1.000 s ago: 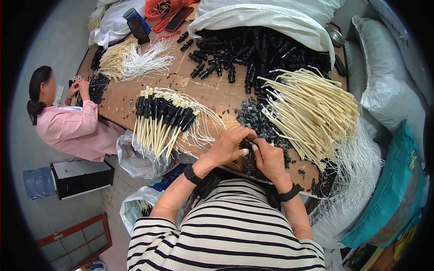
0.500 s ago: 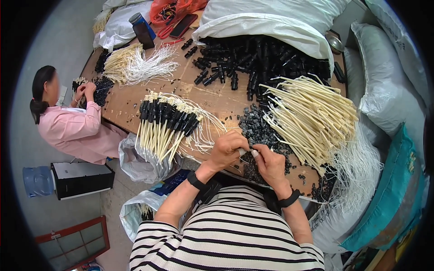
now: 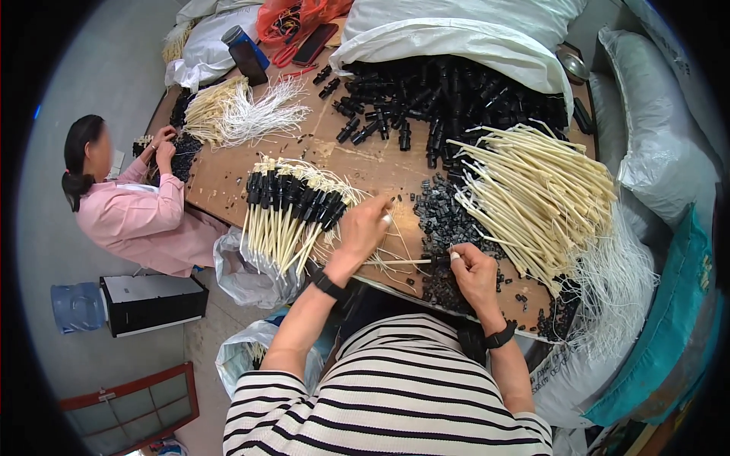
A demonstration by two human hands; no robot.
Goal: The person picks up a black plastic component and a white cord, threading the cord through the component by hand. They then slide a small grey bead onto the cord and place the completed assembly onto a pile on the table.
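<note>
My right hand (image 3: pixel 476 280) is closed, thumb and forefinger pinched at the dark end of a thin cream tube (image 3: pixel 411 262). The tube points left over the table's front edge. My left hand (image 3: pixel 364 232) is closed with curled fingers, beside a bundle of cream tubes with black connectors (image 3: pixel 293 199). What its fingertips hold, if anything, is too small to make out. Pale coverings show on both thumbs. Small black clips (image 3: pixel 443 216) lie heaped beyond my right hand. To their right sits a large pile of cream tubes (image 3: pixel 544 197) with white strings (image 3: pixel 612 285).
Loose black connectors (image 3: pixel 449 99) spill from a white sack (image 3: pixel 471 38) at the back. At the left, a person in pink (image 3: pixel 137 220) works by another tube bundle (image 3: pixel 209 114). Full sacks (image 3: pixel 661 144) crowd the right side. A phone (image 3: pixel 315 44) lies far back.
My hands have parted: the left moved up and left from the right, and the right shifted slightly right. The cream tube now shows between them. The whole view has shifted slightly.
</note>
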